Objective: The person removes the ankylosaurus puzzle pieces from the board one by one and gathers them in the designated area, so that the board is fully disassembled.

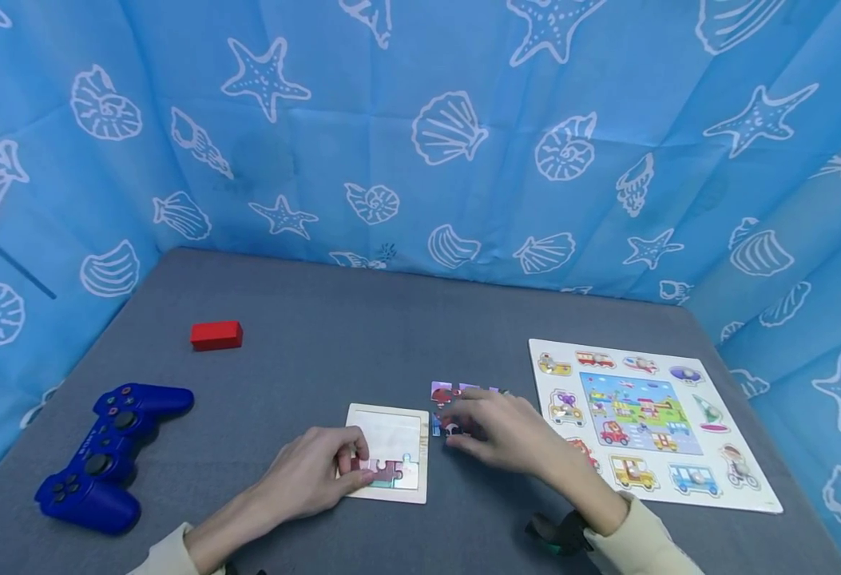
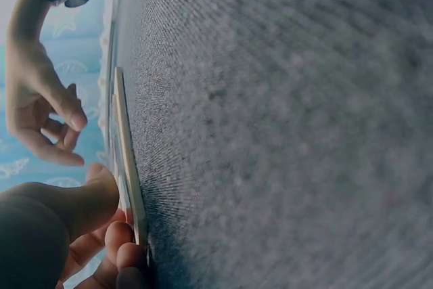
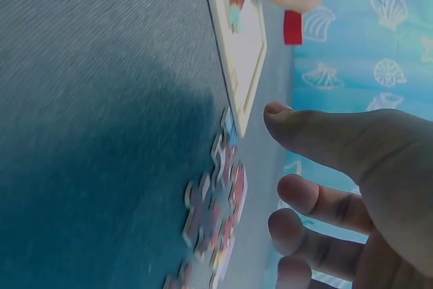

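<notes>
In the head view my left hand (image 1: 315, 471) is at the lower left corner of a small wooden puzzle tray (image 1: 423, 463). Its thumb and curled fingers pinch at a reddish jigsaw piece (image 1: 360, 464); the fingers hide part of it. Joined pieces (image 1: 390, 471) line the tray's lower side. Loosely bent, my right hand (image 1: 495, 427) hovers over loose jigsaw pieces (image 1: 442, 391) right of the tray, partly covering them. The right wrist view shows its thumb (image 3: 318, 133) and fingertips apart with nothing between them, above the scattered pieces (image 3: 216, 208).
A large picture puzzle board (image 1: 739, 499) lies at the right, near my right forearm. To the left are a blue game controller (image 1: 111, 455) and a red block (image 1: 216, 335). Blue shell-print cloth (image 1: 420, 200) hangs behind the grey table (image 1: 334, 335).
</notes>
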### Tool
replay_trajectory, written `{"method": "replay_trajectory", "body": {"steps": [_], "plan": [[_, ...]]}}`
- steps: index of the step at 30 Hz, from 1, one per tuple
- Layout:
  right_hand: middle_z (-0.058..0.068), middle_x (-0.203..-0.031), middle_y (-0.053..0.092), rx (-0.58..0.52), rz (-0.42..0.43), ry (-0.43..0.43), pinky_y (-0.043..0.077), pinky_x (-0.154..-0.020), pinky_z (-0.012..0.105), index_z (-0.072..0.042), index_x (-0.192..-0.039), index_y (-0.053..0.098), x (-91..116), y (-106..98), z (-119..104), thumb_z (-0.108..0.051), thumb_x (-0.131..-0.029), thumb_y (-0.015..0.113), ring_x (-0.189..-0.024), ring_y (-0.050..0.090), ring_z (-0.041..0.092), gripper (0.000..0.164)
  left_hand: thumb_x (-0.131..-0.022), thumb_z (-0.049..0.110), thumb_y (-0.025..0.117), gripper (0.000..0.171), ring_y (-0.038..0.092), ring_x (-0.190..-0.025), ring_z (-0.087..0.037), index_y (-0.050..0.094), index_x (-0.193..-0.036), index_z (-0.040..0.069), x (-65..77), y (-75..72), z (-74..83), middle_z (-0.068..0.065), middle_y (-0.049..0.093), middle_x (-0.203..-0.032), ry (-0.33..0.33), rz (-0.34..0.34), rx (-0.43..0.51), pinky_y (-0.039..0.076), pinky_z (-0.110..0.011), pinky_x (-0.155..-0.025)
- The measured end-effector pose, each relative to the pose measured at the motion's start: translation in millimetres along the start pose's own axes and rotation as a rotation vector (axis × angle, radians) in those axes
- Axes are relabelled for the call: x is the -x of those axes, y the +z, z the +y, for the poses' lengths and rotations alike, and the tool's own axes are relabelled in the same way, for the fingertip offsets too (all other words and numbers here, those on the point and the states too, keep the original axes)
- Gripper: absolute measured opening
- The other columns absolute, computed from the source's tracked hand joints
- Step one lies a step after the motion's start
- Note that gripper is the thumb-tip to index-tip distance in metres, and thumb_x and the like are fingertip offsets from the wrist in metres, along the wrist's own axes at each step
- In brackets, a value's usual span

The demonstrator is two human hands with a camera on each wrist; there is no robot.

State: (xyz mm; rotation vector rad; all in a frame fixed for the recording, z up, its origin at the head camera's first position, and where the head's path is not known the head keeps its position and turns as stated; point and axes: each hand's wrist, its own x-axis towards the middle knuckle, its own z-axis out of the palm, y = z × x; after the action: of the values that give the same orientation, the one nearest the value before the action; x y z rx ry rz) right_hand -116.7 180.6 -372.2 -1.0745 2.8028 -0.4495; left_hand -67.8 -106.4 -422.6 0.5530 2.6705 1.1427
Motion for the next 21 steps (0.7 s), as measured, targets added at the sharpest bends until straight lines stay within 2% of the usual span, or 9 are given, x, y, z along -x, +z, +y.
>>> {"method": "replay_trajectory", "body": {"steps": [6, 9, 11, 16, 21], "plan": [[-0.001, -0.103, 0.071, -0.03, -0.022, -0.023, 0.038, -0.058, 0.017, -0.019, -0.115, 0.076, -7, 5, -4, -0.028, -0.093, 0.076, -0.072, 0.052, 0.001, 0.024, -0.088, 0.029, 0.081, 0.016, 0.038, -0.052, 0.005, 0.066, -0.085, 0.023, 4.4, 1.8, 5.0, 0.016, 0.049, -0.065, 0.017, 0.022, -0.059, 0.03, -0.019, -0.046], [-0.002, -0.097, 0.069, -0.054, -0.02, -0.049, 0.04, -0.061, 0.018, -0.019, -0.114, 0.075, -11, 10, -5, -0.027, -0.092, 0.077, -0.076, 0.055, 0.004, 0.024, -0.087, 0.024, 0.081, 0.015, 0.039, -0.052, 0.007, 0.066, -0.085, 0.023, 7.9, 2.3, 6.2, 0.015, 0.05, -0.066, 0.039, 0.05, -0.068, 0.033, -0.018, -0.047], [-0.003, -0.093, 0.068, -0.077, -0.027, -0.068, 0.04, -0.062, 0.017, -0.018, -0.114, 0.076, -14, 14, -8, -0.028, -0.091, 0.078, -0.075, 0.053, 0.004, 0.025, -0.086, 0.02, 0.081, 0.015, 0.042, -0.053, 0.008, 0.066, -0.086, 0.021, 10.0, 1.3, 5.5, 0.013, 0.051, -0.067, 0.05, 0.063, -0.042, 0.036, -0.018, -0.049], [-0.006, -0.089, 0.065, -0.128, -0.085, -0.097, 0.036, -0.06, 0.015, -0.018, -0.114, 0.077, -22, 28, -18, -0.034, -0.089, 0.08, -0.071, 0.046, 0.0, 0.029, -0.086, 0.018, 0.082, 0.02, 0.049, -0.055, 0.006, 0.066, -0.097, 0.014, 12.1, -5.9, 0.6, 0.008, 0.053, -0.071, 0.018, 0.015, 0.061, 0.043, -0.019, -0.051], [-0.007, -0.083, 0.06, -0.159, -0.109, -0.116, 0.034, -0.058, 0.014, -0.018, -0.113, 0.077, -26, 36, -27, -0.033, -0.092, 0.077, -0.068, 0.044, -0.004, 0.025, -0.085, 0.022, 0.084, 0.031, 0.05, -0.055, 0.005, 0.065, -0.107, 0.009, 12.7, -10.3, -3.3, 0.007, 0.054, -0.072, -0.011, -0.021, 0.076, 0.043, -0.019, -0.052]]}}
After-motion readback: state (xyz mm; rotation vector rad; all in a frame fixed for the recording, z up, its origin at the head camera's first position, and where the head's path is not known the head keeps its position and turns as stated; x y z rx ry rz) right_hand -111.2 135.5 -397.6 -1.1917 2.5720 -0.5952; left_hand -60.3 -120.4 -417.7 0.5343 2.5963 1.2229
